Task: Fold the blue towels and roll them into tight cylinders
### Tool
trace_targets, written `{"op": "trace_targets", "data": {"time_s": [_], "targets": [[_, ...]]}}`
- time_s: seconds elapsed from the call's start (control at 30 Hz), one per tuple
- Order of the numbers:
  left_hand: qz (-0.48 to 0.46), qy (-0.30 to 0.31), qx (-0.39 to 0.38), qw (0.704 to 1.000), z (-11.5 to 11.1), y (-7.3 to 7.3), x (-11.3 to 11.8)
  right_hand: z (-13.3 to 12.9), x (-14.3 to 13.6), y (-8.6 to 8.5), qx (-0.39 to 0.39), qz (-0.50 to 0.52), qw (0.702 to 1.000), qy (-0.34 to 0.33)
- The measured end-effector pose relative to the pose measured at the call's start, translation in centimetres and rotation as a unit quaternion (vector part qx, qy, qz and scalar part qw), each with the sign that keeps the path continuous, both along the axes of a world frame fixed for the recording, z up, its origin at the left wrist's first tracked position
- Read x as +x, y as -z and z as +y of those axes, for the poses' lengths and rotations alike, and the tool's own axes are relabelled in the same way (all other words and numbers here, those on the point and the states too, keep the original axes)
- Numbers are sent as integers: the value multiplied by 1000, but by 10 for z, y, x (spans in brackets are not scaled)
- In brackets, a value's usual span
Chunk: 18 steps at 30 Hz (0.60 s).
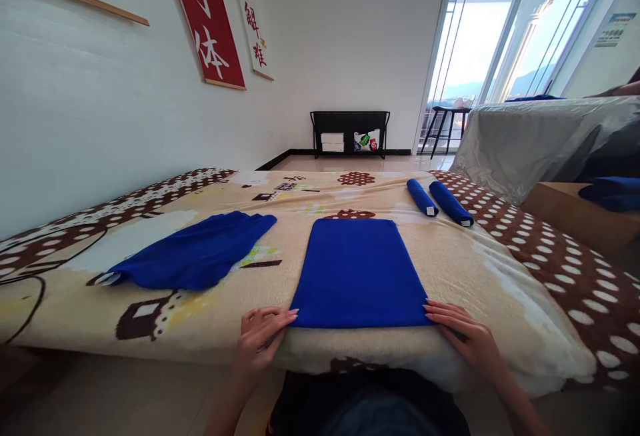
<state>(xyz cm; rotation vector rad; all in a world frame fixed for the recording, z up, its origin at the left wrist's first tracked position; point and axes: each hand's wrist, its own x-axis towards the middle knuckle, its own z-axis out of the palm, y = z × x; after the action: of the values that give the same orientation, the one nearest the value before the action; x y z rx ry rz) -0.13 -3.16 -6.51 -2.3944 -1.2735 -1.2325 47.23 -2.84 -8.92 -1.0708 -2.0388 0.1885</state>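
Note:
A flat blue towel [357,273] lies spread as a rectangle near the front edge of the bed. My left hand [263,334] rests on the blanket with its fingertips at the towel's near left corner. My right hand [463,329] touches the near right corner, fingers spread. Neither hand holds anything. A second blue towel [193,253] lies loosely folded to the left. Two rolled blue towels [421,197] [451,203] lie side by side farther back on the right.
The bed is covered by a patterned beige and brown blanket [500,276]. A white wall with red banners [207,19] runs along the left. A black rack [349,133] stands by the far wall. A grey-covered piece of furniture [530,136] and more blue cloth [610,193] lie at right.

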Motion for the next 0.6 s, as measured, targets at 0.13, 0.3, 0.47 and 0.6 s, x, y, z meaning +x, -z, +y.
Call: {"op": "trace_targets", "data": {"time_s": [0.13, 0.3, 0.47, 0.6], "targets": [[3, 7, -18, 1000, -1, -1, -5, -1, 4, 0, -9, -13, 1000, -12], [-24, 11, -85, 996, 0, -2, -5, -2, 3, -2, -33, 10, 999, -7], [-89, -13, -130, 987, 6, -4, -1, -1, -4, -8, -77, 63, 993, 59], [-125, -46, -162, 978, 10, -6, 7, 4, -10, -13, -100, 81, 988, 88]]}}
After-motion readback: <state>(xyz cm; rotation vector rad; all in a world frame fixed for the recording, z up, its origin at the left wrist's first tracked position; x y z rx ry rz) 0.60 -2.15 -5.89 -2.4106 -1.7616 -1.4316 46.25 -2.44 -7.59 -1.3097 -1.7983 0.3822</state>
